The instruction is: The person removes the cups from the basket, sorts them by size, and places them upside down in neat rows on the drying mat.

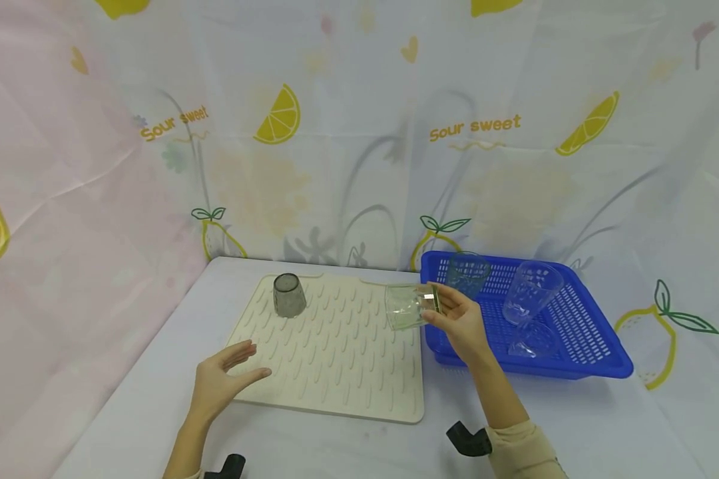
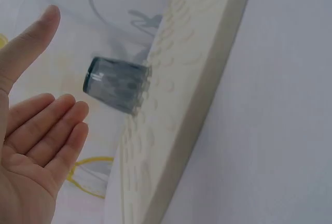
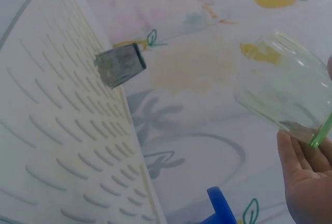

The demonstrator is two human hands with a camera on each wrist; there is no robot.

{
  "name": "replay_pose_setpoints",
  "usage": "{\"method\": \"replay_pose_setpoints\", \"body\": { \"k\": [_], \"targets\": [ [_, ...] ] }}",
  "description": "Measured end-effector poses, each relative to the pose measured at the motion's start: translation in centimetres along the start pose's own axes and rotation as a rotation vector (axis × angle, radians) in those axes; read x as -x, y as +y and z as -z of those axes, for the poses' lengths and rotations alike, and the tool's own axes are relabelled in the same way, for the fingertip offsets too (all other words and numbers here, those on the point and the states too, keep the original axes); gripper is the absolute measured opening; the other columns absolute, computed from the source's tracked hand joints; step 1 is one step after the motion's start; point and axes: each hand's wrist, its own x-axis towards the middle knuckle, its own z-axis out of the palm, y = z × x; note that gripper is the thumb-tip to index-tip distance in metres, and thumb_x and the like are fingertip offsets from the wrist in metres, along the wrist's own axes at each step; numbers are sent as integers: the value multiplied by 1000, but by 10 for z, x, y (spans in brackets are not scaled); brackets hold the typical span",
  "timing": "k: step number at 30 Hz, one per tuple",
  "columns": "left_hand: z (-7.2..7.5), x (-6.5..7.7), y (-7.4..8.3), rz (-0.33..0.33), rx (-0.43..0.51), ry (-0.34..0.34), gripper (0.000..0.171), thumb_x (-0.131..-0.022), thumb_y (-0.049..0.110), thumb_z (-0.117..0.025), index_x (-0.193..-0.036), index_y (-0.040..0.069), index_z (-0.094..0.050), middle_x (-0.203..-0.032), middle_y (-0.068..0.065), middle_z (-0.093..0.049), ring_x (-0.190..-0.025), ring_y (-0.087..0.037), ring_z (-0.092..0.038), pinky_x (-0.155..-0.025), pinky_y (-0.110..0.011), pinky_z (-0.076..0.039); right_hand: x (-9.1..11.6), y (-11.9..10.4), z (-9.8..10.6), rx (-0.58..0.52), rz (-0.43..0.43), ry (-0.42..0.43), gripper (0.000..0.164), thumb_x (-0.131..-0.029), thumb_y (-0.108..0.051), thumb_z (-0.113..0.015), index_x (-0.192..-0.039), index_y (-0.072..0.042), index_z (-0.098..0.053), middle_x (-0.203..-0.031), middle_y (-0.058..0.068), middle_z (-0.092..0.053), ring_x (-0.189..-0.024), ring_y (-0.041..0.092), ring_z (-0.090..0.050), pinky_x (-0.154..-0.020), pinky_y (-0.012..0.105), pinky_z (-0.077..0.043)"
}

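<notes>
A pale green drinking glass (image 1: pixel 405 307) lies sideways in my right hand (image 1: pixel 460 324), gripped at its thick base between thumb and fingers. Its mouth points left, over the right edge of a cream ridged drying mat (image 1: pixel 335 359). In the right wrist view the green glass (image 3: pixel 288 89) tilts above the fingers. My left hand (image 1: pixel 218 382) holds nothing, thumb spread from its straight fingers, over the mat's front left corner. A grey glass (image 1: pixel 289 296) stands upside down at the mat's back left. The left wrist view shows that grey glass (image 2: pixel 116 84) beyond the fingertips.
A blue plastic basket (image 1: pixel 593 362) stands right of the mat, with a bluish glass (image 1: pixel 467 274) and clear glasses, one leaning (image 1: pixel 530 293) and one lying low (image 1: pixel 533 340). A white cloth (image 1: pixel 156 372) covers the table. A lemon-printed curtain (image 1: pixel 347 186) hangs behind.
</notes>
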Motion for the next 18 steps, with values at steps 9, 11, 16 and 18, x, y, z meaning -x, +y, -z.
{"method": "replay_pose_setpoints", "body": {
  "k": [9,11,16,18],
  "targets": [
    [20,11,-32,69,-146,86,61,-64,19,-87,-112,-9,-62,-104,-23,-68,-96,-42,-64,-80,-3,-45,-3,4,4,76,-52,16,53,-81,14,-62,-128,21,-39,-109,-5,-66,-98,10,-64,-86,21,-54],
    [24,13,-38,100,-159,91,65,-64,19,-87,-114,-12,-60,-108,-27,-64,-100,-47,-61,-85,-20,-54,-4,5,3,72,-70,22,55,-80,12,-63,-128,21,-38,-109,-3,-65,-99,11,-64,-87,22,-54],
    [31,19,-50,197,-234,44,79,-63,24,-87,-121,-17,-51,-122,-35,-52,-113,-53,-49,-95,-60,-43,-7,6,1,98,-121,50,56,-80,9,-66,-129,18,-41,-108,-3,-64,-98,11,-65,-86,22,-54],
    [34,20,-53,223,-269,9,85,-64,28,-87,-124,-17,-48,-126,-37,-48,-118,-54,-44,-98,-62,-39,-9,7,0,115,-136,59,55,-80,8,-67,-129,16,-43,-107,-4,-64,-98,12,-65,-85,22,-54]
  ]
}}
